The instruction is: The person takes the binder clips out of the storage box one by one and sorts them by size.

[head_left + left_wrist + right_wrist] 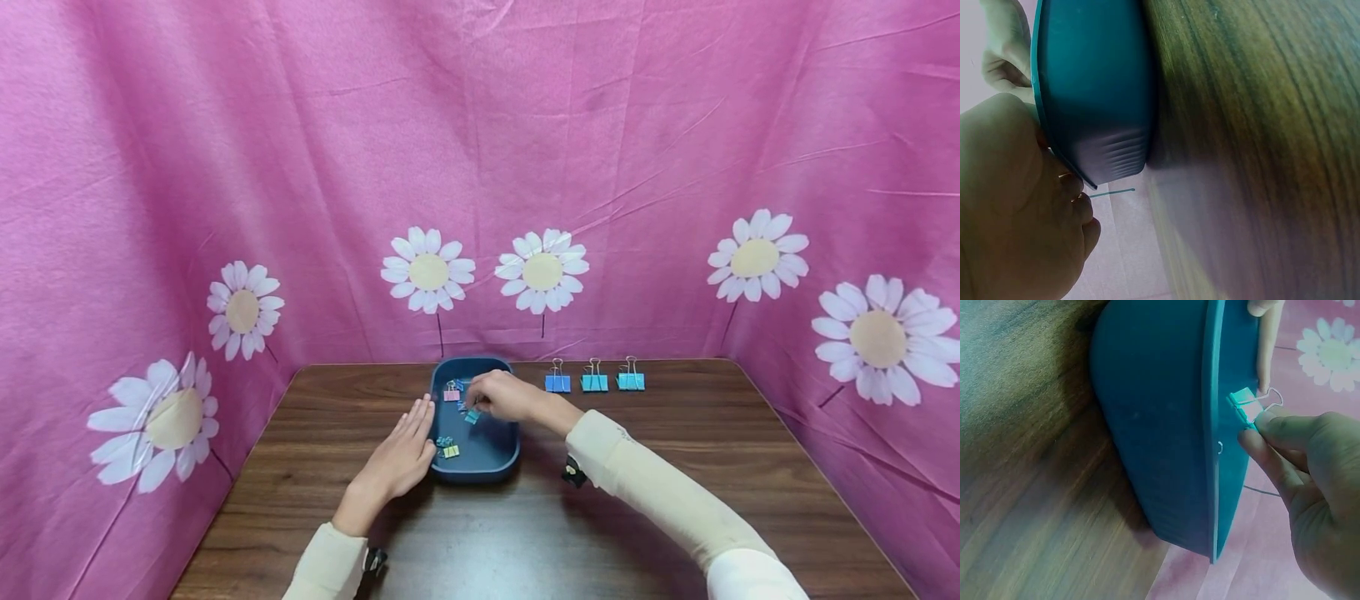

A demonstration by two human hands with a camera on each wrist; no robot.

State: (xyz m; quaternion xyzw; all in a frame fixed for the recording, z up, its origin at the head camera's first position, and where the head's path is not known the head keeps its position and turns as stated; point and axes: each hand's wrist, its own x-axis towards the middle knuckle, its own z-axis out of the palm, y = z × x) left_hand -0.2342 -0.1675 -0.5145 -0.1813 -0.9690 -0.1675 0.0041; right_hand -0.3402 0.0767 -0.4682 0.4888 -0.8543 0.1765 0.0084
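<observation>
Sorting-tray work with binder clips, both hands engaged. The right hand (504,396) pinches a small teal clip (1249,406) between thumb and forefinger, inside the outline of the dark blue tray (487,457). The left hand (401,454) lies with extended fingers along the tray's left rim, touching it and gripping no clip. Within the tray, a pink clip (452,396) lies toward the far end and a yellow clip (451,452) toward the near end; small blue pieces beside the right hand are partly hidden, so their number cannot be told. Right of the tray, a blue clip (557,383) and two turquoise clips (595,382) stand in a row, handles upward. The step in hand appears to be single-clip handling; the next move calls for a firm pinch, clearance from neighbouring clips and a steadied tray.
</observation>
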